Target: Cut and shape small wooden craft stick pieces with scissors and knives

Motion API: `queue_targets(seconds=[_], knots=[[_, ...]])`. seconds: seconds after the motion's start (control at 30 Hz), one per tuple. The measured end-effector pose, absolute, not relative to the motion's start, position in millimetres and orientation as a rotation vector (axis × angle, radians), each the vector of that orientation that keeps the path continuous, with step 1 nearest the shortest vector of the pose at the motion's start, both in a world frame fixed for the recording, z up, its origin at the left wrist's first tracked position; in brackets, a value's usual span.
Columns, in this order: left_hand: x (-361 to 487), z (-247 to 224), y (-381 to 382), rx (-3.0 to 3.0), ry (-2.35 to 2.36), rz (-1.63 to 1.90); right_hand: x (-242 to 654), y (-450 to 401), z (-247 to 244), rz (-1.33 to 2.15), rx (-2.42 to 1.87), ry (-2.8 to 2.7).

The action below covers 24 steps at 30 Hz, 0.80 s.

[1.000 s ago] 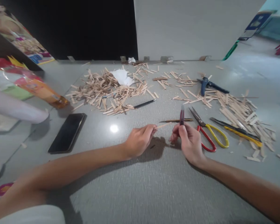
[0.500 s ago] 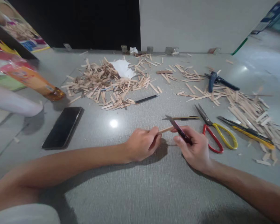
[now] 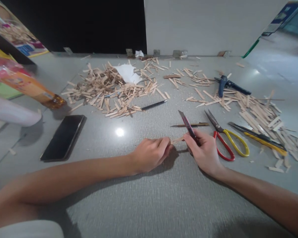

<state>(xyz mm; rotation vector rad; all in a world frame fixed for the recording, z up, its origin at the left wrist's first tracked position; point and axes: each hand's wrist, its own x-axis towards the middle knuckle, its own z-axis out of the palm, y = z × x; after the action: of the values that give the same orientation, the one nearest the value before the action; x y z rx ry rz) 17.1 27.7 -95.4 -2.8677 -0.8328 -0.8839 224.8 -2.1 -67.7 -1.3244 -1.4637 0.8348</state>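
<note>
My left hand (image 3: 152,154) is closed around one end of a thin wooden stick (image 3: 178,140). The stick's other end reaches the fingertips of my right hand (image 3: 204,149), which is wrapped round a dark red utility knife (image 3: 188,126). The knife's blade points up and away, clear of the wood. Just beyond the hands lies a slim craft knife (image 3: 193,125). Scissors (image 3: 222,134) with one red and one yellow handle rest beside my right hand, blades parted. Further right is a black and yellow box cutter (image 3: 258,138).
A heap of wooden sticks (image 3: 99,86) and a white paper scrap (image 3: 129,73) lie at the back. More sticks (image 3: 260,112) spread at right, near a dark blue tool (image 3: 223,86). A pen (image 3: 154,105), a phone (image 3: 63,138) and an orange bottle (image 3: 34,89) are further left.
The knife blade has swung more upright, off the stick. My right thumb and fingers have closed in on the stick's free end. The whole view has shifted slightly.
</note>
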Motion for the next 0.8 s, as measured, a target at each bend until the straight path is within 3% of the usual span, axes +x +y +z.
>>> queue_targets(seconds=[0.8], knots=[[14.9, -91.6, 26.8, -2.711, -0.641, -1.064, 228.6, -3.7, -74.5, 0.887, -1.261, -1.45]])
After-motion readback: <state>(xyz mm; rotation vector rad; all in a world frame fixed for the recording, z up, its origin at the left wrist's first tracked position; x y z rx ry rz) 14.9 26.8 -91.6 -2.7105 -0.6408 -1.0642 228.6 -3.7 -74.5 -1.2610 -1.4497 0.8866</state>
